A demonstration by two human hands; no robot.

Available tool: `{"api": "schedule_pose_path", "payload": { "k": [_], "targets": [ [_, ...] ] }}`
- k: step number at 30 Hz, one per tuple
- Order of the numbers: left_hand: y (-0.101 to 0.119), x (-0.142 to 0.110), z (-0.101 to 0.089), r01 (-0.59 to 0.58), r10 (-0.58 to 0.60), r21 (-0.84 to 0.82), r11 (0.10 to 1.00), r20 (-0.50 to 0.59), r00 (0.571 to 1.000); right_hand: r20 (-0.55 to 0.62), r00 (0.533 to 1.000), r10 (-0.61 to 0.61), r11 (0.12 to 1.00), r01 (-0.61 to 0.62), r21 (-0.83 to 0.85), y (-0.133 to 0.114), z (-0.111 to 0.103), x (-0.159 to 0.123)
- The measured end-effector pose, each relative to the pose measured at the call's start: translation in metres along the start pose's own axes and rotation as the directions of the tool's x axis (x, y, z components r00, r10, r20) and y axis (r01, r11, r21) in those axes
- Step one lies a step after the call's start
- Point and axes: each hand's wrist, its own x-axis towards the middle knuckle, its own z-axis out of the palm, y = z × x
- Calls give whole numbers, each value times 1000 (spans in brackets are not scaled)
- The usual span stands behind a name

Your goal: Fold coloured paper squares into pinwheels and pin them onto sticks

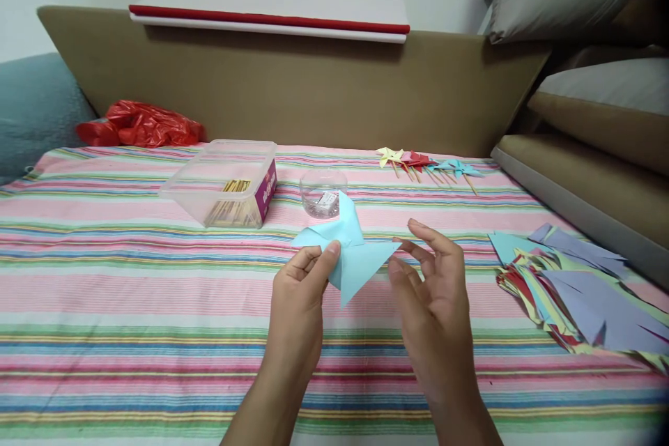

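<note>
A light blue paper pinwheel (360, 261) is held in front of me, its blades folded in to the middle. My left hand (300, 286) pinches it at the centre, thumb on top. Close by the tip of its right-hand blade is my right hand (436, 293), with thumb and fingers apart and curved; whether a fingertip brushes the paper I cannot tell. Behind the pinwheel stands a round clear tub (316, 198) with small metallic bits and a white label inside. A clear plastic box (224, 160) to its left contains many thin wooden sticks (233, 209).
Finished pinwheels on sticks (418, 160) lie at the back right. Cut coloured paper sheets (590, 293) are piled at the right. Stacked cushions (601, 153) border that side. A red plastic bag (151, 125) sits at the back left on the striped cloth (130, 306).
</note>
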Motion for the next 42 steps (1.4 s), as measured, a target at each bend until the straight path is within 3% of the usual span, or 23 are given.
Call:
{"api": "schedule_pose_path", "payload": {
  "k": [2,4,6,10,13,18,23,42],
  "targets": [
    [1,1,-1,0,-1,-10,1000,-4,1000,104,981,-164,960,183,-211,1,-5,0],
    [2,1,-1,3,-3,-9,1000,0,1000,212,945,-251,886,312,-343,2,-7,-1],
    [3,1,-1,3,-3,-5,1000,-7,1000,267,919,-290,840,379,-389,3,-7,-1],
    [4,1,0,-9,9,15,1000,-20,1000,285,906,-314,837,406,-367,2,-6,0],
    [4,2,0,-23,23,37,999,-3,1000,249,927,-281,872,356,-337,0,-5,0],
    [1,0,-1,-40,37,111,993,29,999,126,987,-104,965,131,-228,-2,-4,-1],
    [-1,-3,-2,-55,46,191,980,51,998,57,998,6,983,5,-184,0,-3,-1],
    [-3,-4,0,-73,57,233,970,74,996,17,998,66,991,-64,-122,4,2,-1]
  ]
}}
